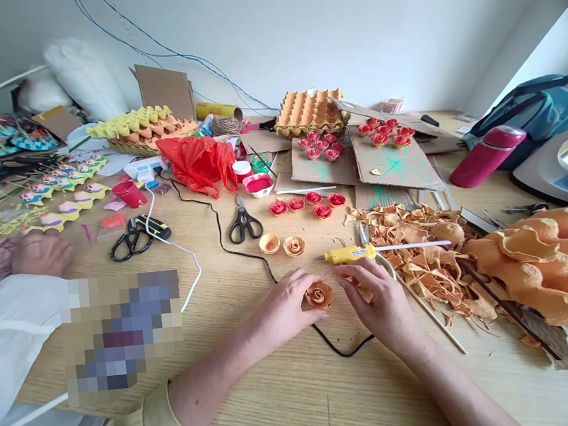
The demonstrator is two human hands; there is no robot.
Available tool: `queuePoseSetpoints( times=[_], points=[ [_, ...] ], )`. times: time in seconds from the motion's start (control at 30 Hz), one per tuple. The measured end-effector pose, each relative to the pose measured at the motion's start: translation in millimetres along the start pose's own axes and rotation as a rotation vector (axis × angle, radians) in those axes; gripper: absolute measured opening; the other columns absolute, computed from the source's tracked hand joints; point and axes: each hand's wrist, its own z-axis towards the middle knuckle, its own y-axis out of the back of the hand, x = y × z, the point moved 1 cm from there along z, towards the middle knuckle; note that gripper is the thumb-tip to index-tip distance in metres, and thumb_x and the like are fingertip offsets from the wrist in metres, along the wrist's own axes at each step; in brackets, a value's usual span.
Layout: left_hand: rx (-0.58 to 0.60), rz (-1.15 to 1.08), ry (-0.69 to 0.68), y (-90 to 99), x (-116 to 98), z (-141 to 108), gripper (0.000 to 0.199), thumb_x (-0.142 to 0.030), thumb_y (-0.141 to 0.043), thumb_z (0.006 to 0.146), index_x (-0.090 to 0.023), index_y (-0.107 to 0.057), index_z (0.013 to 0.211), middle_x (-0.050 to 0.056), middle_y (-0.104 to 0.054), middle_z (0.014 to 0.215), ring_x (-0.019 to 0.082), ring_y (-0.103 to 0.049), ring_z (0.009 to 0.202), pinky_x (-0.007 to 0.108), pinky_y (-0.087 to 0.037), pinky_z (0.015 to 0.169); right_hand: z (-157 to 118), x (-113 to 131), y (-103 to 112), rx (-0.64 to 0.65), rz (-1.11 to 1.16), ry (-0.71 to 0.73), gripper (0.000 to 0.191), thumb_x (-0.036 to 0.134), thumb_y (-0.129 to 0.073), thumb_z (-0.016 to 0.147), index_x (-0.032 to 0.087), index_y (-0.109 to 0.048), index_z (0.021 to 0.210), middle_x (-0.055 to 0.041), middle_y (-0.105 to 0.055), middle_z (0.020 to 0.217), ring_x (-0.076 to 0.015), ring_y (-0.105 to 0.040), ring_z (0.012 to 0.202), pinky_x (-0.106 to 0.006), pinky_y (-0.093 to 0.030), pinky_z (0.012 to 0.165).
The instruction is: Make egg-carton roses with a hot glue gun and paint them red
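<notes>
Near ctr of tabletop, L hand grips an unpainted rose btwn thumb & fingers; R hand half-curled just to its right, can't tell if holding anything. Rose looks like egg-tray pulp: prob. v. light, dry, non-slip, stiffish, but thin petal rims could crush/tear, so best hold low round outer cup, gently. Farther: yellow glue gun, 2nd unpainted rose, then red roses.

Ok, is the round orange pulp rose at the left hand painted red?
No, the orange pulp rose at the left hand shows only plain orange petals.
</notes>
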Motion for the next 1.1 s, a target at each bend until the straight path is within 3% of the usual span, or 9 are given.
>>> queuePoseSetpoints(
  times=[0.17,0.3,0.4,0.63,1.1],
  points=[
    [-0.001,-0.001,-0.019,-1.6,1,-1,0.047,-0.020,-0.089,0.076,-0.021,-0.065,0.117,0.006,-0.070,0.117,0.026,-0.067,0.114,0.039,-0.052,0.104,-1,-3,-2,0.051,0.018,-0.031,0.019,0.017,-0.057,0.102,0.021,-0.072,0.112,-0.0079,-0.071,0.102,-0.0223,-0.068,0.092,-0.037,-0.053,0.082],
    [-0.008,0.048,-0.001,-6.4,4,-2,0.059,-0.029,-0.092,0.073,-0.023,-0.063,0.124,0.006,-0.065,0.117,0.028,-0.065,0.114,0.042,-0.053,0.102,-2,4,-5,0.122,0.003,-0.014,0.016,0.021,-0.060,0.101,0.023,-0.072,0.113,-0.0071,-0.071,0.100,-0.0224,-0.068,0.091,-0.039,-0.052,0.083],
    [0.022,0.074,0.016,-6.0,3,-3,0.057,-0.033,-0.093,0.070,-0.021,-0.064,0.118,0.006,-0.062,0.114,0.029,-0.064,0.112,0.043,-0.054,0.098,-2,10,-10,0.199,-0.013,0.014,0.017,0.022,-0.067,0.098,0.024,-0.072,0.114,-0.0063,-0.071,0.099,-0.0227,-0.066,0.089,-0.039,-0.051,0.082],
    [0.082,-0.023,0.008,2.4,1,-3,0.035,-0.015,-0.078,0.081,-0.021,-0.065,0.112,0.003,-0.063,0.109,0.021,-0.067,0.099,0.033,-0.054,0.089,-1,15,-15,0.248,-0.027,0.025,0.015,0.025,-0.070,0.096,0.025,-0.073,0.110,-0.0065,-0.072,0.101,-0.0228,-0.067,0.090,-0.040,-0.047,0.083],
    [0.031,0.017,-0.017,-0.8,6,0,0.030,-0.012,-0.079,0.079,-0.019,-0.066,0.104,0.003,-0.067,0.103,0.021,-0.067,0.094,0.031,-0.053,0.085,-1,14,-15,0.264,-0.060,0.053,0.020,0.023,-0.070,0.097,0.028,-0.078,0.115,-0.0045,-0.074,0.098,-0.0211,-0.067,0.088,-0.037,-0.043,0.078]
  ],
)
